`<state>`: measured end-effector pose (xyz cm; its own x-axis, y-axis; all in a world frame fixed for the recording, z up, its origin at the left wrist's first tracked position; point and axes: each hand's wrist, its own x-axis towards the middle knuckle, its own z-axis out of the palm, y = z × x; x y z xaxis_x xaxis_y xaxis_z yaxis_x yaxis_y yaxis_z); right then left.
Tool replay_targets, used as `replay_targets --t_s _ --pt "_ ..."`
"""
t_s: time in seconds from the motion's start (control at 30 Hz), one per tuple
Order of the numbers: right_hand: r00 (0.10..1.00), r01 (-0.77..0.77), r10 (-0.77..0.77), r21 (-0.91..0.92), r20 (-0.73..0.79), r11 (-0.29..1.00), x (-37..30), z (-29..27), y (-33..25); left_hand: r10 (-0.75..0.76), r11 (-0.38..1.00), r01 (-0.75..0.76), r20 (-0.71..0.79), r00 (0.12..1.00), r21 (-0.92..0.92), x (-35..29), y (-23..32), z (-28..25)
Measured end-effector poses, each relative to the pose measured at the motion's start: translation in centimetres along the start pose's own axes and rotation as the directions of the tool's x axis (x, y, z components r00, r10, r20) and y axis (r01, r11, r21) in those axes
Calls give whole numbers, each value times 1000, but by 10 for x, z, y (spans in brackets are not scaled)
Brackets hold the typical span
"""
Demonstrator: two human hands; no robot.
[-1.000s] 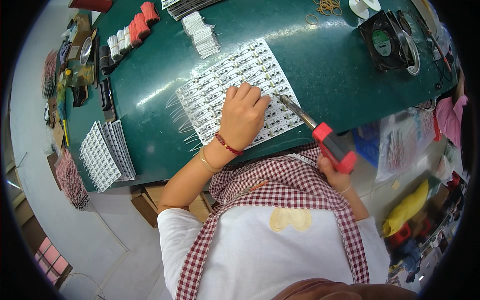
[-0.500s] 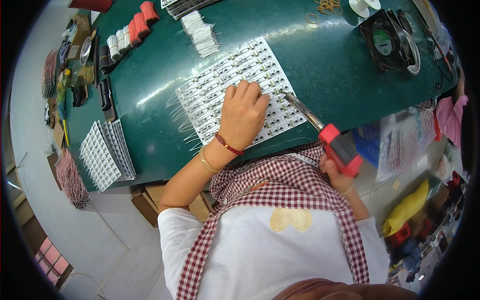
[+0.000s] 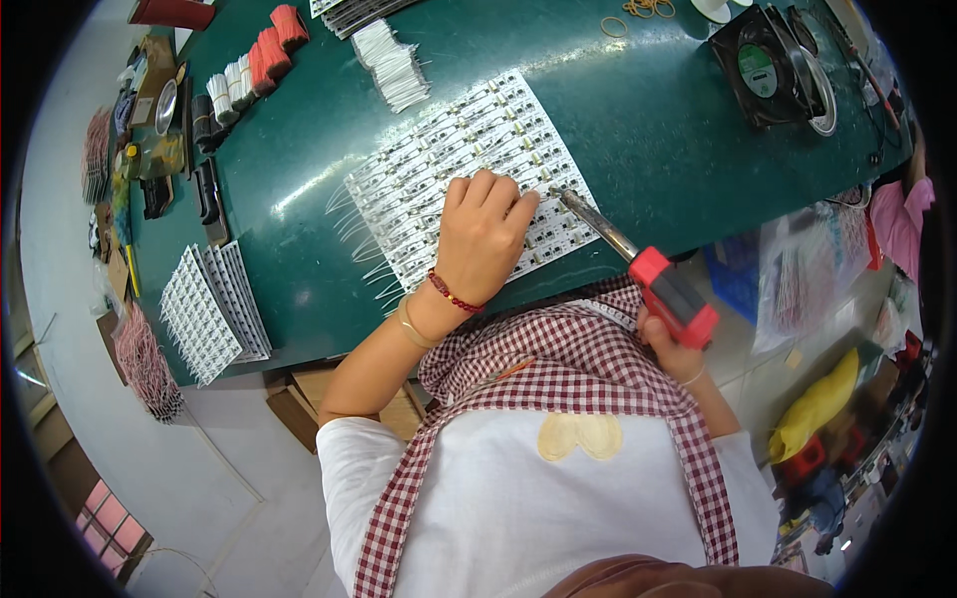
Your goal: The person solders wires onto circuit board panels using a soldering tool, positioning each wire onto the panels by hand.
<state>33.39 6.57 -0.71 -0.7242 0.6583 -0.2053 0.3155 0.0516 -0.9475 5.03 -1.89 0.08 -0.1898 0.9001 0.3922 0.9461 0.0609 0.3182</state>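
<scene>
A white panel of small circuit boards (image 3: 533, 115) lies on the green table, with thin white wires (image 3: 364, 244) sticking out past its left edge. My left hand (image 3: 480, 234) rests over the middle of the panel, fingers bent and pinched together; whatever they hold is hidden beneath them. In my right hand (image 3: 670, 344) is a red and grey soldering gun (image 3: 676, 299), gripped at the panel's lower right. Its metal tip points up and left, meeting the boards just right of my left fingertips.
Bundled white wires (image 3: 392, 65) lie beyond the panel. Red wire bundles (image 3: 271, 55) sit farther left. More board panels (image 3: 209, 309) stand at the left edge. A black fan (image 3: 758, 70) and rubber bands (image 3: 648, 8) are at the far right. Bagged wires (image 3: 807, 279) hang beside the table.
The soldering gun's tip has shifted slightly left and down along the panel. My left hand has moved down a little, its fingers still pinched.
</scene>
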Motion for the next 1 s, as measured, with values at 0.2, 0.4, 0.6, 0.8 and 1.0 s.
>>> replay_targets --t_s 0.2,0.4,0.6,0.8,1.0 --pt "993 114 -112 -35 41 993 7 3 -9 -17 1000 17 3 1000 14 0 1 0" --pt "998 68 -67 -63 13 996 7 4 -4 -27 999 27 28 999 25 2 3 -1" --pt "998 68 -69 -32 -15 997 5 4 -5 -36 999 35 43 998 29 2 5 0" --pt "999 43 -43 -24 2 999 3 2 -4 -42 999 41 43 998 34 2 6 1" --pt "999 37 -36 -20 10 999 4 3 -5 -47 999 46 33 998 24 0 5 2"
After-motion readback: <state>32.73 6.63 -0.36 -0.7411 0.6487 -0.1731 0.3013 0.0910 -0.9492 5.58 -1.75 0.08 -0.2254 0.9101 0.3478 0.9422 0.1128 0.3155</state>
